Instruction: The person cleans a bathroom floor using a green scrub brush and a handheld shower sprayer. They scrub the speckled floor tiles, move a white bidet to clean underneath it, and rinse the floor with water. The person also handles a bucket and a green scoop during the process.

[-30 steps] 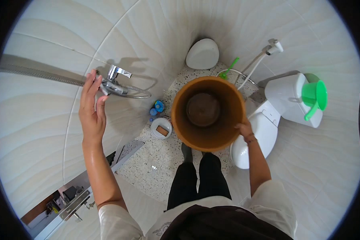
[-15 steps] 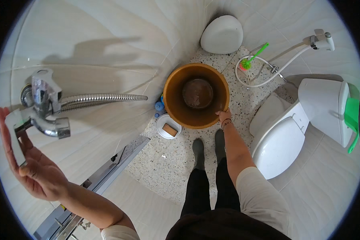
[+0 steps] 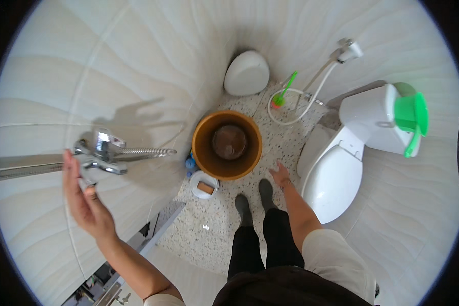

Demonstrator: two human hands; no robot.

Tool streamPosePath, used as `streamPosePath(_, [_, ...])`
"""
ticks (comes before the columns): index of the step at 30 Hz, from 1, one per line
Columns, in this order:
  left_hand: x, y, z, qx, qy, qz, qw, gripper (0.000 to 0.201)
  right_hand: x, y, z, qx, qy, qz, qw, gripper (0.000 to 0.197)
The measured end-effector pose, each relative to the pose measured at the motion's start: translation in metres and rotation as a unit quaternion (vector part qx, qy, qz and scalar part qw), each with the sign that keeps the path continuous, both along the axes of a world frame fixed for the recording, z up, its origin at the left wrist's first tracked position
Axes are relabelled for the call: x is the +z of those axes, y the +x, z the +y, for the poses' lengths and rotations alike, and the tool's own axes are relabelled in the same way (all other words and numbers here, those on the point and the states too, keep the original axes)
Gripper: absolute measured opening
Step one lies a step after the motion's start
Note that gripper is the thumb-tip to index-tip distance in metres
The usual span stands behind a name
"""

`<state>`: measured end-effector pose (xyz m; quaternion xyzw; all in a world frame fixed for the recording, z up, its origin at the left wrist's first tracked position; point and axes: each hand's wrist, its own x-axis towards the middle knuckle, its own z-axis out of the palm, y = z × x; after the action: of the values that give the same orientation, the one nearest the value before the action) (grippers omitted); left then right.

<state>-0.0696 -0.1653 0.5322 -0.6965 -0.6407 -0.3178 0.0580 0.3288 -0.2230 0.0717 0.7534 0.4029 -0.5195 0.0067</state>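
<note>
At the left wall, my left hand (image 3: 89,206) is at the chrome tap (image 3: 104,166), its straight fingers behind the lever and the thumb in front. The lever is partly hidden by the hand. Low down, my right hand (image 3: 280,176) is empty, fingers spread, just right of the large brown bucket (image 3: 201,137) and apart from it. The bucket stands upright on the floor, with what looks like shallow water (image 3: 229,143) at its bottom. No stream shows under the spout.
A white toilet (image 3: 336,181) stands at the right, with a green dipper (image 3: 412,118) on its tank. Beside the bucket are a white tub (image 3: 195,191) holding a brown block (image 3: 205,187) and blue bottles (image 3: 190,164). Behind lie a green brush (image 3: 285,92), a white hose (image 3: 275,118) and a white bin (image 3: 247,74).
My right hand has let go of the bucket's rim and moved away with its fingers spread. My left hand stays at the tap lever. The whole view has shifted.
</note>
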Motion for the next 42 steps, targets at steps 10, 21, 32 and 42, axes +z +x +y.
streamPosePath(10, [0.042,0.020,-0.006,-0.038,-0.050,-0.103,0.993,0.035,0.104,0.237,-0.203,0.101,-0.085,-0.189,0.973,0.039])
streamPosePath(21, [0.041,-0.002,-0.002,-0.038,-0.062,-0.090,0.993,0.029,0.246,0.215,-0.196,-0.422,-0.050,0.100,0.900,0.032])
streamPosePath(32, [0.038,0.006,0.002,-0.008,-0.056,-0.042,0.998,0.028,0.332,0.268,-0.021,-0.444,0.228,0.200,0.843,0.056])
streamPosePath(42, [0.045,0.004,0.000,0.032,-0.110,-0.001,0.993,0.032,0.383,0.283,0.106,-0.505,0.260,0.479,0.669,0.053])
